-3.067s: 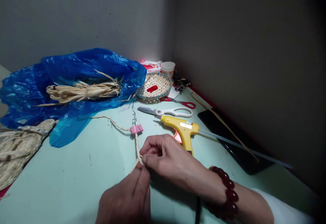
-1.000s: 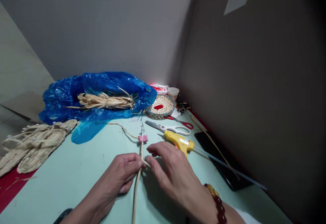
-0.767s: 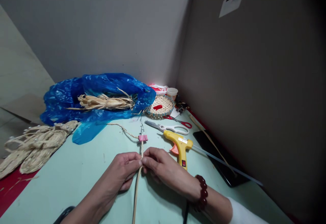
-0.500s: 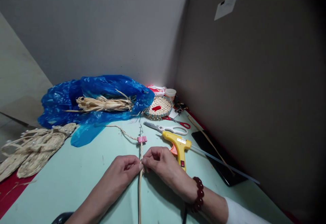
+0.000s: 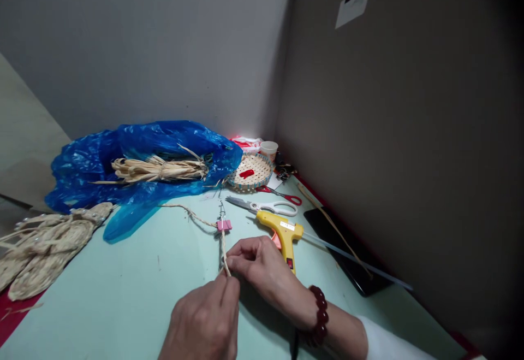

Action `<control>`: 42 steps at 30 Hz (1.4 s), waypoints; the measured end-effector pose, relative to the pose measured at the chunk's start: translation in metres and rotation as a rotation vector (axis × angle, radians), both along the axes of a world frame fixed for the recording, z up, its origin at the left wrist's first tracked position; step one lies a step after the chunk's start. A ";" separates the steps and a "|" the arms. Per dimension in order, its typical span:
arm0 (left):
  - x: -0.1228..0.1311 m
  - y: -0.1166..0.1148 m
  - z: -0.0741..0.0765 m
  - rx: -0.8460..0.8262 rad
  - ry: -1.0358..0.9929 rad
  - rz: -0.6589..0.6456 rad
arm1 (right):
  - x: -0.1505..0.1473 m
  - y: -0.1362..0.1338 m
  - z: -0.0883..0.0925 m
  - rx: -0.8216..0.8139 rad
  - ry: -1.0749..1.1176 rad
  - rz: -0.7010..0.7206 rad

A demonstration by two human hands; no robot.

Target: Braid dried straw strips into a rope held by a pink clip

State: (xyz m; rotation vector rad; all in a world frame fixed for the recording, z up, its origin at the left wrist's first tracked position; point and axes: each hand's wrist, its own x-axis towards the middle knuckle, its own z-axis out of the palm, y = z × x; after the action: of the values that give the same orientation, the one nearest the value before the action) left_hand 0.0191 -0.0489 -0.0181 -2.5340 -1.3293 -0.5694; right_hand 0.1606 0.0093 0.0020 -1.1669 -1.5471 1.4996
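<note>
A straw cord (image 5: 224,245) runs toward me from a pink binder clip (image 5: 224,225) on the pale green table. My left hand (image 5: 204,316) is closed on the cord's near part, its knuckles turned up and hiding the fingertips. Just above it, my right hand (image 5: 262,267) pinches the cord from the right side, thumb and index finger pressed together. Beyond the clip, a thin twisted length (image 5: 190,214) trails left to the blue plastic bag. Dark red beads circle my right wrist.
A yellow glue gun (image 5: 286,231), white-handled scissors (image 5: 274,207) and a black tablet-like object (image 5: 347,256) lie right. Behind are a blue bag (image 5: 82,169) with a straw bundle (image 5: 164,169), a round basket (image 5: 260,171) and red scissors (image 5: 290,198). Woven straw pieces (image 5: 53,251) sit left.
My left hand has moved down toward me and turned over, knuckles up. My right hand stays near the cord. The whole view has shifted slightly.
</note>
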 end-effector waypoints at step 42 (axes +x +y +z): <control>-0.014 0.038 0.015 -1.161 -1.143 0.248 | 0.006 -0.018 0.002 0.405 -0.416 0.074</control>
State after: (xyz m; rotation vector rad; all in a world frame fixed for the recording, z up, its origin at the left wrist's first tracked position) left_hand 0.0051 -0.0106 -0.0028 -2.6605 -3.0080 -1.7425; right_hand 0.1667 -0.0088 0.0036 -1.2335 -2.0726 0.9515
